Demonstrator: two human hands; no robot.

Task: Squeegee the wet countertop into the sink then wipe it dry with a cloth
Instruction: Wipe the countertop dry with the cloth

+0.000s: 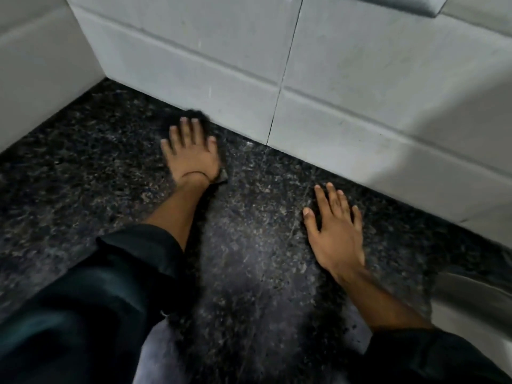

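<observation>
Left hand [191, 151] flat, pressing dark cloth [194, 113] at frame centre by the tiled wall [221, 73]; right hand [336, 228] open, empty on surface [83, 167].

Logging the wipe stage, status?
Left hand flat, pressing dark cloth against the tiled wall base. Right hand flat on the granite countertop, empty. Squeegee not in view. Nothing in the way.

Speckled polished-stone countertop [263, 245]; glossy tiles [194, 51].

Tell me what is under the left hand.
A dark cloth lies under the left hand, pressed flat on the speckled countertop. Only its edges show; the rest is covered.
</observation>
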